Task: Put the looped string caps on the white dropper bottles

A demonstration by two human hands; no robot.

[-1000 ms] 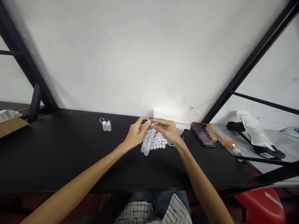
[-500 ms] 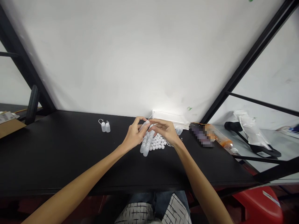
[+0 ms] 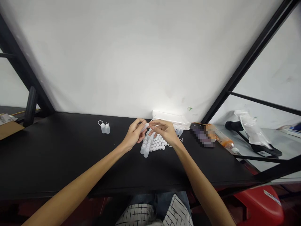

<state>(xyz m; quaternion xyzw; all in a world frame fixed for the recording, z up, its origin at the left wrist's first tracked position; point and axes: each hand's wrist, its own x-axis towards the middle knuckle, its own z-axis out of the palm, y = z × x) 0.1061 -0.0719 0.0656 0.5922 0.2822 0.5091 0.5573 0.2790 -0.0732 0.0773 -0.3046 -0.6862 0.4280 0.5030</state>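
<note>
Over the middle of the table, my left hand [image 3: 135, 133] is closed around a small translucent squeeze bottle [image 3: 145, 126], which is tilted with its capped end toward the right. My right hand [image 3: 166, 130] has its thumb and forefinger pinched at that end, on the white cap; the fingertips partly hide it. A thin white strap [image 3: 153, 118] sticks up beside the fingers. Below my hands stand several similar bottles [image 3: 146, 152] in rows, next to a cluster of loose white caps [image 3: 158, 144]. White ring straps [image 3: 180, 138] lie partly behind my right wrist.
Two capped bottles [image 3: 105, 128] with straps stand at the left on the black table [image 3: 70, 150]. A stack of white plastic bags [image 3: 170, 116] lies by the wall. Rightward are a blurred dark item [image 3: 202, 136], an orange-labelled bottle [image 3: 227, 143] and the black frame [image 3: 244, 66].
The bottle in my left hand has tilted further over, and my left fingers have curled more around it. My right fingertips have drawn closer to its capped end. The view has shifted slightly.
</note>
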